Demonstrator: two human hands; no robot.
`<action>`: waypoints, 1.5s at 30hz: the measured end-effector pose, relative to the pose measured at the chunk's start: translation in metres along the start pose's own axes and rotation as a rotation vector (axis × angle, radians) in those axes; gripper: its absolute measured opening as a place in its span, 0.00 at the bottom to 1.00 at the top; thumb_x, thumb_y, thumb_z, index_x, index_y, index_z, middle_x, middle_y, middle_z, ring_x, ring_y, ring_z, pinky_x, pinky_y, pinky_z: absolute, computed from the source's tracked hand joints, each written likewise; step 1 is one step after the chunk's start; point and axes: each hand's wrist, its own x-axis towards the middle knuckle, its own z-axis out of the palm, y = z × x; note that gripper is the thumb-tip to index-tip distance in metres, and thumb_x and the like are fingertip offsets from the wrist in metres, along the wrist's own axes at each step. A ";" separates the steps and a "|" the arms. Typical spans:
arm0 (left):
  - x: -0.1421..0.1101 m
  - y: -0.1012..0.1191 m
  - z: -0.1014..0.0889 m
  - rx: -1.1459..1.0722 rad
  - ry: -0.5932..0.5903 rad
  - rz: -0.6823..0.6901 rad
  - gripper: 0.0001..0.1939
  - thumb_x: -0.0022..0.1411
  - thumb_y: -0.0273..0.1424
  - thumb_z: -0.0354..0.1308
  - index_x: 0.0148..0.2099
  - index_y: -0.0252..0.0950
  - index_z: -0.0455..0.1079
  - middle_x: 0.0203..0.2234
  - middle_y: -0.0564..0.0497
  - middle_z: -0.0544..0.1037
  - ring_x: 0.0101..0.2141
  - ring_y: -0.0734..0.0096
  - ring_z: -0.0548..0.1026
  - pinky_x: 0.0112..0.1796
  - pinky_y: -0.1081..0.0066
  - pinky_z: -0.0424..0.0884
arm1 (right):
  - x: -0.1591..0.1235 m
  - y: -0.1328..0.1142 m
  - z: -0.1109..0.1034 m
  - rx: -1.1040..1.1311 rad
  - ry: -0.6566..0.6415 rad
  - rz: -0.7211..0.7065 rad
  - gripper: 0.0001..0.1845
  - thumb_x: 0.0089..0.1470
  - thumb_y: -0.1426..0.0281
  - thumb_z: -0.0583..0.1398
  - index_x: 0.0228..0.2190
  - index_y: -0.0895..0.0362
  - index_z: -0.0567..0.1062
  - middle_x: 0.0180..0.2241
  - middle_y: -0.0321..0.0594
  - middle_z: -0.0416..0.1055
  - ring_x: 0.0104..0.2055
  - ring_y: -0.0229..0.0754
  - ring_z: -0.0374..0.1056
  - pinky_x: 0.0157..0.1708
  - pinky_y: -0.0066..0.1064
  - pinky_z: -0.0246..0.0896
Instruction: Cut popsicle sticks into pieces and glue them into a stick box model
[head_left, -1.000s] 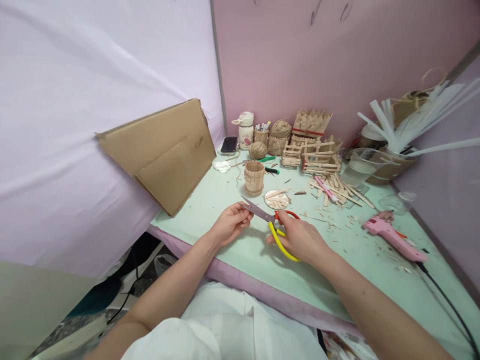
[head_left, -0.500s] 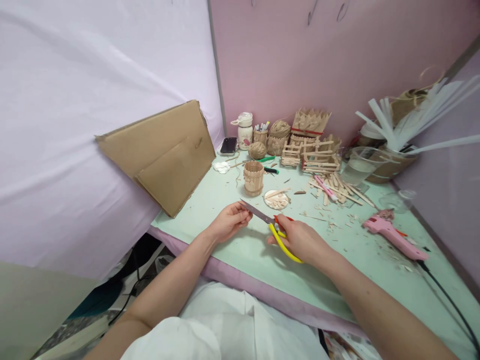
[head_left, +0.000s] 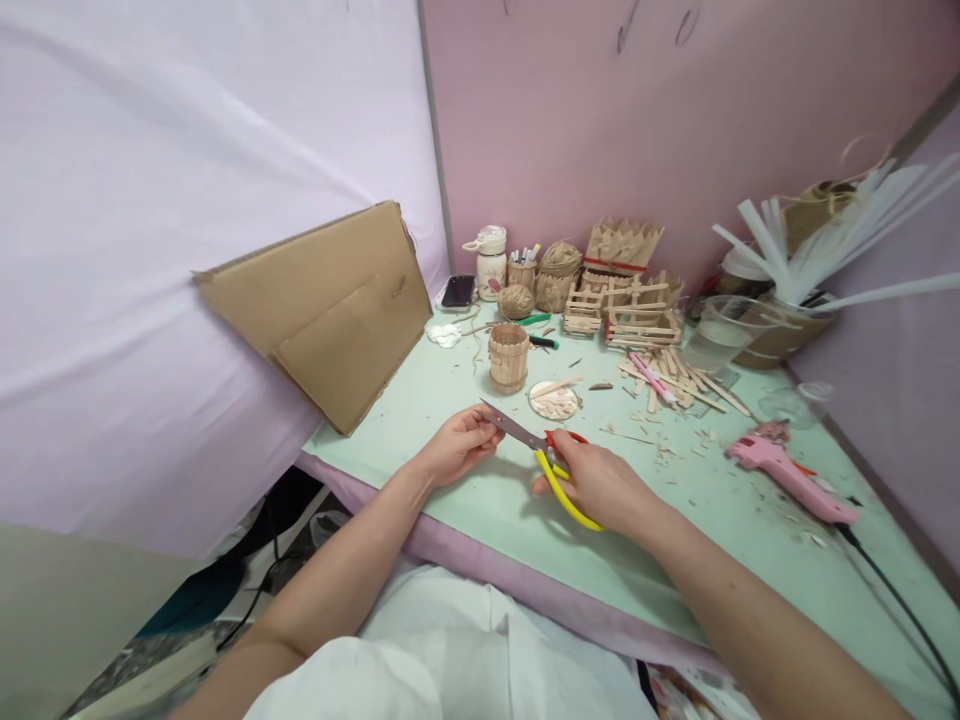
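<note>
My right hand (head_left: pixel 600 480) grips a pair of scissors (head_left: pixel 517 430) with one red and one yellow handle. Their blades point up and left, reaching my left hand (head_left: pixel 463 443). The fingers of that hand are pinched together at the blades; whatever they hold is too small or hidden to make out. Just beyond the hands stands a small round wooden-stick cup (head_left: pixel 508 360). Beside it, to the right, lies a white round lid (head_left: pixel 555 402) with wood bits on it.
A pink glue gun (head_left: pixel 791 475) with a black cord lies at the right. Loose craft sticks (head_left: pixel 671 378) are heaped behind it. Twine balls, a bottle (head_left: pixel 491 265) and small wooden crates (head_left: pixel 641 318) line the back. A cardboard sheet (head_left: pixel 345 320) leans at the left.
The scissors have shifted very slightly between my hands, their handles a touch closer together. Both hands stay in nearly the same place, and the things on the table have not moved.
</note>
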 end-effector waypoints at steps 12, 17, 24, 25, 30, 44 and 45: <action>0.002 0.000 0.000 0.050 -0.011 -0.022 0.14 0.49 0.34 0.65 0.33 0.33 0.65 0.22 0.54 0.65 0.22 0.81 0.59 0.25 0.76 0.51 | 0.002 0.004 -0.001 0.325 -0.080 -0.030 0.15 0.51 0.56 0.54 0.24 0.53 0.57 0.20 0.31 0.62 0.23 0.36 0.57 0.23 0.25 0.46; 0.000 0.001 0.004 0.068 -0.010 -0.001 0.10 0.52 0.32 0.62 0.34 0.33 0.66 0.22 0.54 0.65 0.23 0.80 0.59 0.27 0.76 0.52 | 0.006 0.009 0.002 0.415 -0.042 0.012 0.16 0.50 0.55 0.52 0.23 0.54 0.58 0.22 0.30 0.61 0.24 0.35 0.55 0.23 0.25 0.48; -0.001 0.001 0.005 0.105 0.127 0.073 0.07 0.51 0.26 0.54 0.24 0.34 0.60 0.16 0.57 0.60 0.21 0.79 0.56 0.25 0.75 0.52 | 0.008 0.010 0.005 0.358 0.003 0.032 0.17 0.49 0.55 0.54 0.23 0.53 0.56 0.20 0.29 0.59 0.23 0.35 0.54 0.22 0.26 0.46; 0.000 0.000 0.005 0.105 0.148 0.075 0.08 0.51 0.25 0.54 0.23 0.34 0.58 0.16 0.57 0.59 0.20 0.80 0.55 0.25 0.75 0.51 | 0.008 0.010 0.005 0.355 0.004 0.038 0.16 0.49 0.55 0.55 0.23 0.53 0.56 0.20 0.29 0.60 0.23 0.35 0.55 0.22 0.26 0.45; 0.004 -0.002 0.007 0.072 0.268 0.059 0.13 0.56 0.33 0.54 0.23 0.35 0.58 0.16 0.57 0.58 0.19 0.80 0.54 0.23 0.76 0.52 | 0.008 0.010 0.004 0.359 0.010 0.056 0.16 0.47 0.56 0.56 0.23 0.53 0.57 0.21 0.29 0.59 0.23 0.35 0.54 0.22 0.26 0.45; -0.001 0.004 0.014 0.100 0.355 0.068 0.14 0.47 0.32 0.65 0.37 0.33 0.69 0.29 0.50 0.75 0.28 0.78 0.69 0.33 0.75 0.64 | 0.010 0.014 0.005 0.358 0.075 0.068 0.17 0.49 0.54 0.54 0.24 0.54 0.58 0.22 0.30 0.61 0.25 0.36 0.56 0.23 0.26 0.46; -0.001 0.005 0.015 0.102 0.357 0.067 0.14 0.47 0.32 0.65 0.37 0.32 0.69 0.29 0.49 0.75 0.28 0.78 0.70 0.34 0.75 0.64 | 0.009 0.015 0.005 0.356 0.077 0.069 0.17 0.49 0.54 0.54 0.24 0.54 0.58 0.22 0.30 0.61 0.25 0.36 0.56 0.23 0.26 0.46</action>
